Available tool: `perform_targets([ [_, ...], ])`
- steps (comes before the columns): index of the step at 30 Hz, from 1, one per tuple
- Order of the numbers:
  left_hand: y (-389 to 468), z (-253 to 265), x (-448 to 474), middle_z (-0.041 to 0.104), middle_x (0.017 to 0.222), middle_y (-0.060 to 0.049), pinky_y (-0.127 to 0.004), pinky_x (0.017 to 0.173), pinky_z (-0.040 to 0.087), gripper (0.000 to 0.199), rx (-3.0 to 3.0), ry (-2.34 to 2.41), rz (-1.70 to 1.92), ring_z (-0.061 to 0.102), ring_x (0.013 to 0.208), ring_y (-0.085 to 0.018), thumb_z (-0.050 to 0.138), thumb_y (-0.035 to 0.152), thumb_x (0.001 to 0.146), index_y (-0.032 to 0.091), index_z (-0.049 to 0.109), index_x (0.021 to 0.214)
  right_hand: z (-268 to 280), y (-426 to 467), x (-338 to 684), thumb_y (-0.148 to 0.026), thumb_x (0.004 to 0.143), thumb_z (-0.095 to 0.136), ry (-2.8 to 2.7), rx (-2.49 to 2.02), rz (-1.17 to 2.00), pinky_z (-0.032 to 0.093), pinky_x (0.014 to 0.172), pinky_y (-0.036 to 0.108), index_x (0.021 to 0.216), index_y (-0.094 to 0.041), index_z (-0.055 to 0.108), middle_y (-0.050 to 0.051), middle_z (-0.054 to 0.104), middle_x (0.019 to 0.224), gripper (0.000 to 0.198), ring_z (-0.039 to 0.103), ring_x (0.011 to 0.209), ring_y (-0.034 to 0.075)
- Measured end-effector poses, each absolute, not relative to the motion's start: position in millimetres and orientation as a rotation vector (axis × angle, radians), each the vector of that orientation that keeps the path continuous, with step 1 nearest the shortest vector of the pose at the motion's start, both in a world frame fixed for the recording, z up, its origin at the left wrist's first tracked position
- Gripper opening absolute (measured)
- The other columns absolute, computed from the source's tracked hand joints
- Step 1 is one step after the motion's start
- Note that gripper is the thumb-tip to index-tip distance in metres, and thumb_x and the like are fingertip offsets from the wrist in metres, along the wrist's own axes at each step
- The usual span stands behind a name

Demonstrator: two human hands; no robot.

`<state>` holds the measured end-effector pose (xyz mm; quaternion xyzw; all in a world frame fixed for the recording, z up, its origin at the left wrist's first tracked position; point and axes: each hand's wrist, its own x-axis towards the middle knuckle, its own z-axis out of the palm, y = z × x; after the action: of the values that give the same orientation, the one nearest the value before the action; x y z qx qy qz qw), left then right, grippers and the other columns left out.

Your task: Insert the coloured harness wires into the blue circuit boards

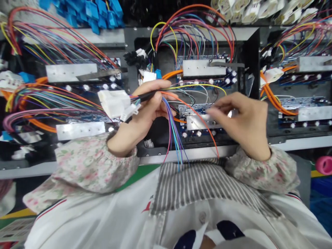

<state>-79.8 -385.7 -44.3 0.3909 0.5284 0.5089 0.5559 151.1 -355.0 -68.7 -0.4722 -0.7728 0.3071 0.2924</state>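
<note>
My left hand grips a black-sleeved wire bundle that ends in white plastic connectors pointing left. Loose purple, blue, pink and green wires hang down from the bundle below my fingers, and an orange wire trails to the right. My right hand hovers over a blue circuit board with a metal heat-sink plate; its fingertips are blurred near the thin wires there, and I cannot tell whether they pinch one.
Several similar boards with metal plates and coloured wire looms sit in black trays to the left, behind and to the right. Blue connectors and white connectors are heaped at the back. A pink object lies at the right edge.
</note>
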Motion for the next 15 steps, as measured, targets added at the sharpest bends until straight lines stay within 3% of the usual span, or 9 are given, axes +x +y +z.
perform_targets([
  [3, -385.9, -45.3, -81.1, 0.08, 0.088, 0.004, -0.022, 0.059, 0.06, 0.004, 0.953, 1.205, 1.222, 0.071, 0.068, -0.012, 0.076, 0.029, 0.087, 0.027, 0.074, 0.085, -57.6, -367.8, 163.8, -0.023, 0.086, 0.063, -2.186, -1.06, 0.922, 0.047, 0.054, 0.03, 0.117, -0.028, 0.062, -0.002, 0.072, 0.083, 0.031, 0.059, 0.054, 0.014],
  [4, -386.2, -44.9, -81.8, 0.08, 0.089, 0.003, -0.023, 0.062, 0.061, 0.007, 0.963, 1.195, 1.223, 0.072, 0.073, -0.013, 0.077, 0.029, 0.087, 0.026, 0.074, 0.082, -54.6, -368.1, 172.0, -0.022, 0.087, 0.06, -2.234, -1.075, 0.89, 0.046, 0.054, 0.03, 0.116, -0.028, 0.063, -0.001, 0.07, 0.081, 0.03, 0.058, 0.054, 0.014],
  [7, -386.8, -42.1, -83.4, 0.079, 0.093, 0.001, -0.026, 0.076, 0.062, 0.009, 0.946, 1.163, 1.185, 0.073, 0.084, -0.014, 0.072, 0.027, 0.091, 0.024, 0.073, 0.083, -49.6, -360.2, 200.7, -0.028, 0.089, 0.061, -2.185, -1.39, 0.6, 0.041, 0.056, 0.033, 0.085, -0.026, 0.065, 0.002, 0.063, 0.07, 0.006, 0.055, 0.058, 0.017],
  [8, -386.6, -40.8, -83.6, 0.079, 0.094, 0.001, -0.026, 0.078, 0.063, 0.007, 0.921, 1.158, 1.163, 0.072, 0.084, -0.014, 0.07, 0.027, 0.092, 0.024, 0.072, 0.085, -50.0, -356.7, 208.6, -0.029, 0.089, 0.063, -2.093, -1.484, 0.534, 0.041, 0.057, 0.034, 0.079, -0.026, 0.064, 0.002, 0.062, 0.07, 0.01, 0.055, 0.059, 0.017],
  [15, -384.8, -37.9, -83.4, 0.078, 0.091, 0.005, -0.027, 0.076, 0.065, 0.012, 0.839, 1.169, 1.121, 0.074, 0.076, -0.014, 0.068, 0.04, 0.093, 0.035, 0.067, 0.104, -76.1, -348.7, 212.7, -0.023, 0.08, 0.071, -1.884, -1.479, 0.717, 0.051, 0.06, 0.03, 0.077, -0.025, 0.067, -0.003, 0.07, 0.07, 0.006, 0.066, 0.061, 0.016],
])
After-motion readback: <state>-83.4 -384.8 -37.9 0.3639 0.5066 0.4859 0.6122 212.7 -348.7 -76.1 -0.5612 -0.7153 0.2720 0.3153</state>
